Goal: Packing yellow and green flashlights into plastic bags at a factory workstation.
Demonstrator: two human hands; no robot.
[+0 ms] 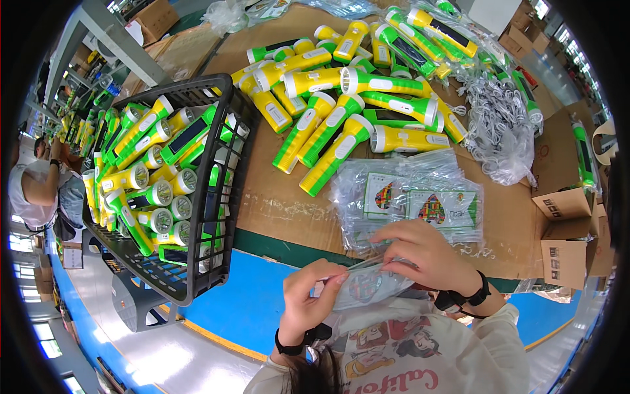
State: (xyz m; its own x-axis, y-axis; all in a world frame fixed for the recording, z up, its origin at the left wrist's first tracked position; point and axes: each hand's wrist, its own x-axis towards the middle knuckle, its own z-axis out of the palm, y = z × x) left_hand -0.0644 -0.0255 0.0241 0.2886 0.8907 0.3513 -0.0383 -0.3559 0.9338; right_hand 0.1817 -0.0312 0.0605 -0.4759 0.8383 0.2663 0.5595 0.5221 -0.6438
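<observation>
Both hands hold one clear plastic bag [367,284] with a printed card inside, close to my chest. My left hand [308,299] pinches its left edge; my right hand [423,253] grips its upper right edge. Just beyond my right hand lies a stack of the same clear bags [420,197] on the cardboard-covered table [282,197]. Farther back is a heap of yellow and green flashlights [341,98].
A black plastic crate [223,217] full of yellow and green flashlights stands at the left, overhanging the table edge. Bagged white cords [499,131] and packed flashlights [426,33] lie at the back right. Cardboard boxes [567,230] sit at the right. Another person [33,184] is at the far left.
</observation>
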